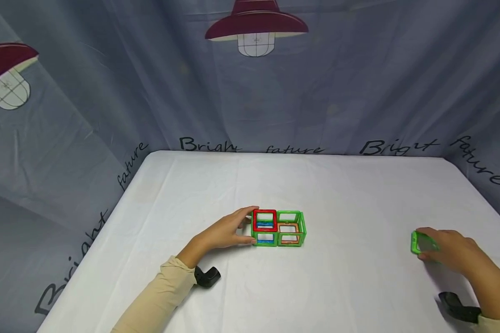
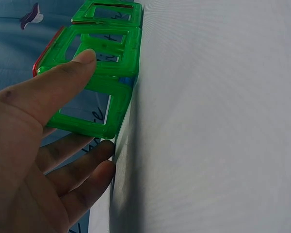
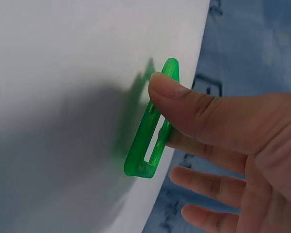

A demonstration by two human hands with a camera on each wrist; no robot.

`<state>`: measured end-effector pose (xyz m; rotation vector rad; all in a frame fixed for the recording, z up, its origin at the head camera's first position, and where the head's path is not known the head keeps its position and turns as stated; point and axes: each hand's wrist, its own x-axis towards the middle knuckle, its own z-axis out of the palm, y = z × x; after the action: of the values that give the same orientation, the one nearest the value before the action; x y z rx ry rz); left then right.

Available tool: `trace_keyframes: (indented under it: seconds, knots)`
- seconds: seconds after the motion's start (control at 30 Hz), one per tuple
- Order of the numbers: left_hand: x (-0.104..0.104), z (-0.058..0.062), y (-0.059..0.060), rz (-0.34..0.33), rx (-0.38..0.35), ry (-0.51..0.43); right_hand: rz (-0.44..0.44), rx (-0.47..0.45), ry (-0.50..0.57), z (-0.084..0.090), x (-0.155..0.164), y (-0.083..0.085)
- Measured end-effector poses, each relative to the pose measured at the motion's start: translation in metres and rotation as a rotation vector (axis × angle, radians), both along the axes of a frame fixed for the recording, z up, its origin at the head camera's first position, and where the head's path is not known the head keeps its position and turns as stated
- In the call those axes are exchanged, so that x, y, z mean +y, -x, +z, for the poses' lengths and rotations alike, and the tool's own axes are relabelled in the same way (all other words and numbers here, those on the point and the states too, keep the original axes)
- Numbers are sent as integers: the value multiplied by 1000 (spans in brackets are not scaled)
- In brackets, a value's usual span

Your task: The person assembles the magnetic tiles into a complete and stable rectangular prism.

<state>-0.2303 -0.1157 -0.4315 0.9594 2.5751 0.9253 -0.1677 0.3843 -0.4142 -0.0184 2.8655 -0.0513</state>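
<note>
A two-cell block of square magnetic tiles (image 1: 279, 228) stands near the table's middle: green frames, a red top tile (image 1: 264, 219), with blue and orange tiles inside. My left hand (image 1: 229, 231) holds its left end, thumb (image 2: 70, 73) on a green side tile (image 2: 94, 92) and fingers behind it. Far to the right, my right hand (image 1: 446, 249) pinches a loose green square tile (image 1: 418, 243) between thumb and fingers, just above the cloth; the right wrist view shows this green tile (image 3: 153, 124) edge-on.
A white cloth covers the table (image 1: 337, 194), and a grey-blue printed curtain (image 1: 250, 92) hangs round three sides. Black wrist mounts (image 1: 206, 276) show at both cuffs. The table's right edge lies near my right hand.
</note>
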Motion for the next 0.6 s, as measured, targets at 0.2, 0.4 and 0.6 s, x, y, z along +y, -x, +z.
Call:
trace_keyframes:
  seconds: [0.2,0.4,0.6]
  knots:
    - [-1,0,0,3,1,9,146,119,46,17,-41,12]
    - [-1,1,-1,1,-2,9,249,205,124,31,-88,22]
    - [-1,0,0,3,6,15,324,237,174,38,-131,32]
